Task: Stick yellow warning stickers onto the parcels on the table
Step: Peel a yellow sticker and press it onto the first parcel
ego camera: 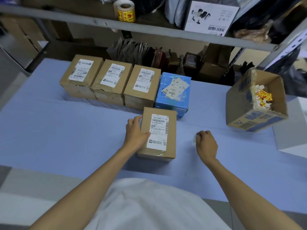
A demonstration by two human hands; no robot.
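The roll of yellow warning stickers [124,10] is round like a wheel, with a brown card tube in the middle and red marks on the yellow paper. It stands on the grey metal shelf [149,30], far beyond both hands and well apart from them.

The left hand [136,131] holds a brown cardboard parcel [171,143]. Its grip is closed on the parcel's left edge, with the fingers bent at the side and the thumb lying on top, on the white label [158,131]. The right hand [206,145] is to the right of that parcel and does not touch it. Its grip is tight and narrow, with the fingers curled round a small pale scrap [194,140] that is too blurry to name.

There are five parcels in all, four brown and one blue. Past the left grip, three more brown cardboard parcels [81,75] [112,80] [142,85] sit side by side in a row. A shiny blue parcel [173,90] ends the row, just behind the held one. All are box shaped with flat tops and paper labels with black bars.

They lie on a desk [66,130] covered in soft, pale blue cloth. Beyond the right grip and to its right, one open cardboard box [239,112] holds crumpled white and yellow paper scraps [261,98].
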